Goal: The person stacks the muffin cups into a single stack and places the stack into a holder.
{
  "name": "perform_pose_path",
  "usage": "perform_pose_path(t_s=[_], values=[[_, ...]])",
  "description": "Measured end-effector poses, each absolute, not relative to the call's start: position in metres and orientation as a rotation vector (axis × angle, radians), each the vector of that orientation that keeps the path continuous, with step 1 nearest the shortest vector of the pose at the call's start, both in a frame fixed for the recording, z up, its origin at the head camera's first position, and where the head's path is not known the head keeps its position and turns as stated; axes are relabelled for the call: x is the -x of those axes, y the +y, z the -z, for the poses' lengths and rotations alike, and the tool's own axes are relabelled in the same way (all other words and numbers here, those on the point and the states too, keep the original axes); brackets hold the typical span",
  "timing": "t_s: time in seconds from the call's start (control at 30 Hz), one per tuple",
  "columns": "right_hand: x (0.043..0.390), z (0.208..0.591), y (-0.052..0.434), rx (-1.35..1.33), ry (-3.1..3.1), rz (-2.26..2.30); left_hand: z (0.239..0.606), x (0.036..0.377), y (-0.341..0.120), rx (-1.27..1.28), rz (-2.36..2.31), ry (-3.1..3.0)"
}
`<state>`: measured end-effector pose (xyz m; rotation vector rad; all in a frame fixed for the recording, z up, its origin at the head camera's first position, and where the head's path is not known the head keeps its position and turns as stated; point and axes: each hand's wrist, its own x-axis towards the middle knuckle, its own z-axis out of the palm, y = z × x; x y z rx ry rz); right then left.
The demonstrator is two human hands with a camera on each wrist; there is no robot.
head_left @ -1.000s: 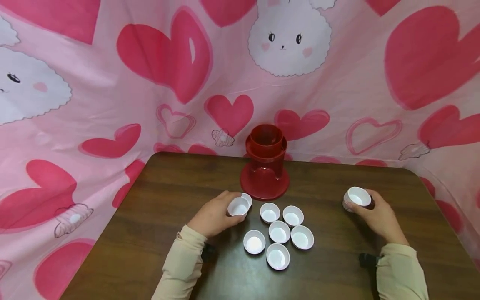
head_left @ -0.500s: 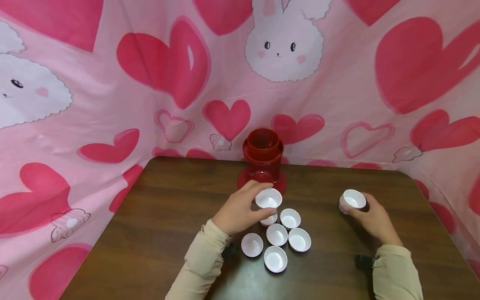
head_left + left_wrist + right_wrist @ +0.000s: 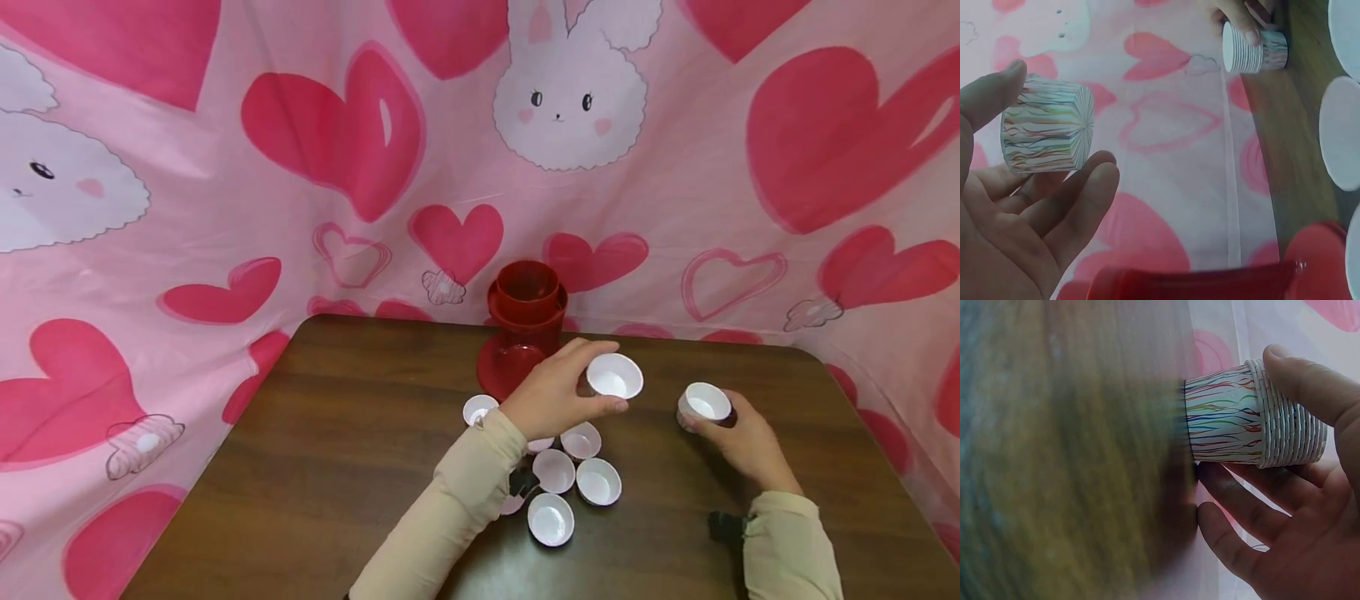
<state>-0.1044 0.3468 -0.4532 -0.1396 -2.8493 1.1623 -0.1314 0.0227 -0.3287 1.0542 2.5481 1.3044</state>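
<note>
My left hand (image 3: 562,387) pinches a single paper baking cup (image 3: 614,377) by its sides, above the table and left of the right hand. In the left wrist view this baking cup (image 3: 1047,125) shows pleated walls with wavy coloured lines. On the right, my right hand (image 3: 746,437) grips a stack of nested baking cups (image 3: 705,403) standing on the table. The right wrist view shows the stack (image 3: 1225,415) with several rims close together, the thumb on one side and fingers on the other.
Several loose baking cups (image 3: 551,520) stand on the brown wooden table (image 3: 360,417) near its middle, partly hidden by the left arm. One baking cup (image 3: 480,408) sits left of the wrist. Behind them stands a red cup-shaped holder (image 3: 527,304) with a round base, before a pink heart-patterned cloth (image 3: 675,192).
My left hand has lifted a baking cup from beside the loose ones and carried it right, toward the stack. The right hand has stayed at the stack. The head view has shifted slightly.
</note>
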Motion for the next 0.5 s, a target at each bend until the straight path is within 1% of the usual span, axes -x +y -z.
perform_pose_path(t_s=[0.2,0.5], values=[[0.104,0.454,0.347,0.144,-2.863,-1.173,0.329,0.141,0.050,-1.074,-1.283,2.522],[0.103,0.451,0.348,0.135,-2.877,-1.200,0.338,0.160,0.099,-1.096,-1.193,2.599]])
